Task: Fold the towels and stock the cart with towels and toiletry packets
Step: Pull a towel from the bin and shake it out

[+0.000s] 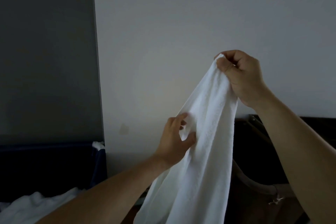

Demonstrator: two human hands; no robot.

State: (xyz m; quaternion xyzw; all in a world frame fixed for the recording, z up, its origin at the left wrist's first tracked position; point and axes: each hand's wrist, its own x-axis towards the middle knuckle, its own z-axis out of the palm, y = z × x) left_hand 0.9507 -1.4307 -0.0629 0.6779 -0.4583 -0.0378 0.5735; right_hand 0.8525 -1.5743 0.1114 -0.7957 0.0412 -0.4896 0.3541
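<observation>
Against pale wall (181, 23), right hand (243, 78) pinches towel (205, 132) corner.

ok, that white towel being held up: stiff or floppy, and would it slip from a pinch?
Likely floppy: the white towel hangs in soft folds from the right hand. Probably light: a grip at one end carries it. Its pile looks grippy, so the pinch by the left hand should hold.

Housekeeping room: towels (36, 203) in blue bin (99, 165).
</observation>
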